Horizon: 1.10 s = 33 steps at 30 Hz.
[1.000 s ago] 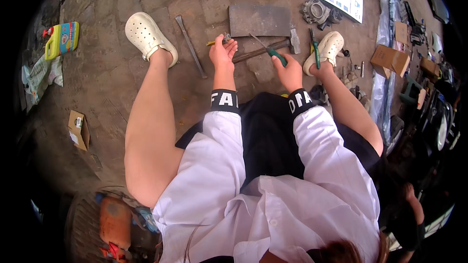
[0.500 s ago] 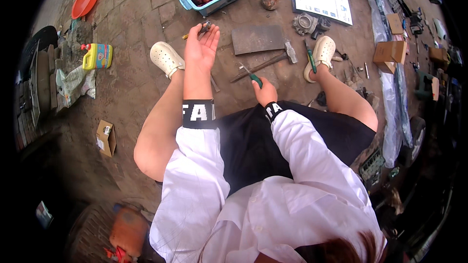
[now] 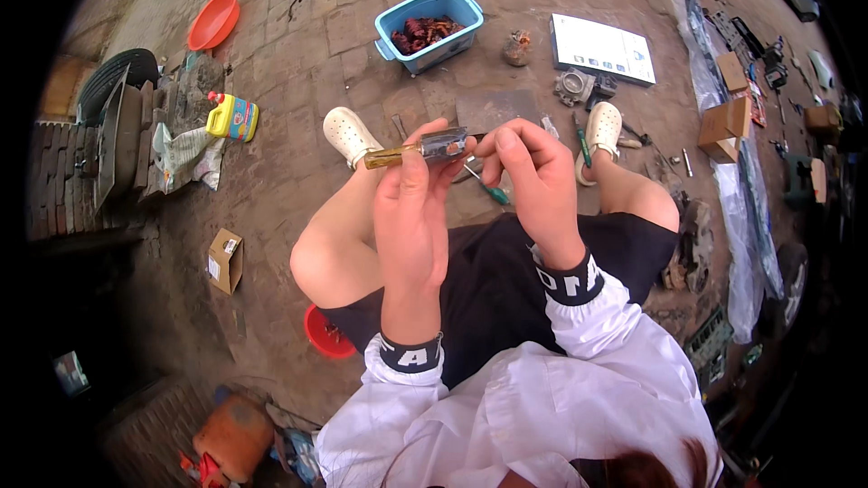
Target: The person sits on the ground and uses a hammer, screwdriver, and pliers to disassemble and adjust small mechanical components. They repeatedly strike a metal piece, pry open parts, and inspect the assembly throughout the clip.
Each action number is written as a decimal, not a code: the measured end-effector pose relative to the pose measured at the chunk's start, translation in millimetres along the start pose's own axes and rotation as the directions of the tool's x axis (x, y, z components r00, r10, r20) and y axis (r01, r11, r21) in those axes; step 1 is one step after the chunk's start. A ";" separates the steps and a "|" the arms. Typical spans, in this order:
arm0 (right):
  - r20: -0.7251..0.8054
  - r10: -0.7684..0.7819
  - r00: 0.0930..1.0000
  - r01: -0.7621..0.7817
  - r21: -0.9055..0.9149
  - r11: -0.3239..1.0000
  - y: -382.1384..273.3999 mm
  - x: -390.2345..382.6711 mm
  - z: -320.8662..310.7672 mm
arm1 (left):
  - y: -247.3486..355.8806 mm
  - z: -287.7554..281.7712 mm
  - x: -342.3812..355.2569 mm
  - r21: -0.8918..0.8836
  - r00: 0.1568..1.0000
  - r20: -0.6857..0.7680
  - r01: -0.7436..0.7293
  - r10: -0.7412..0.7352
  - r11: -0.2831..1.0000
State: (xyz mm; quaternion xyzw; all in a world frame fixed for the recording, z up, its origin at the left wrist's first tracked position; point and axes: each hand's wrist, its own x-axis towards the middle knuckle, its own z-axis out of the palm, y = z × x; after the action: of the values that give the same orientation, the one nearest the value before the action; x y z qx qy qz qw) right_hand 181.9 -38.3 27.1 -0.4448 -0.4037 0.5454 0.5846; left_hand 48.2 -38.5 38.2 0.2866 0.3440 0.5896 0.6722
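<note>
My left hand (image 3: 412,217) is closed round a dark grey cylindrical part (image 3: 442,143) and a screwdriver-like yellow translucent handle (image 3: 387,158), both held in front of me. Whether those two are joined I cannot tell. At the right end of the cylinder, my right hand (image 3: 540,185) has its thumb and fingers pinched together; what is between them is too small to make out. Below the hands, a green-handled tool (image 3: 494,192) lies on the ground. Beyond them is a flat metal plate (image 3: 493,105), and the hammer head (image 3: 549,126) shows just past my right fingers.
A blue tub (image 3: 413,61) of dark reddish parts stands ahead, with a white box (image 3: 600,47) and a metal casting (image 3: 575,87) to its right. At left are a yellow jug (image 3: 232,117) and an orange basin (image 3: 213,20). A red bowl (image 3: 327,333) sits beside my left thigh.
My right hand has let go of the green-handled tool, which lies on the ground now. It has come up to the cylindrical part. My left hand has drawn that part nearer and turned it sideways.
</note>
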 end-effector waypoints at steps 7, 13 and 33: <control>0.120 0.077 0.990 -0.084 0.062 0.995 -19.3 -50.8 15.9 | -0.5 7.3 -52.9 0.140 0.994 -0.053 -0.087 0.095 0.986; 0.090 0.079 0.993 -0.080 0.014 0.997 -13.4 -70.1 13.8 | 0.7 -1.9 -74.8 0.277 0.997 -0.003 -0.077 0.081 0.958; 0.234 0.127 0.964 -0.179 0.215 0.960 -24.7 -98.0 6.5 | 7.9 -3.6 -94.0 0.463 0.921 0.265 -0.380 0.285 0.800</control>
State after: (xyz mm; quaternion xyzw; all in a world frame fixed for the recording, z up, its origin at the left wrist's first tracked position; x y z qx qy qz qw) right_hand 174.8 -135.7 53.9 -0.3403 -0.3622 0.6784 0.5411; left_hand 34.2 -130.5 54.1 0.5613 0.3677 0.5588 0.4873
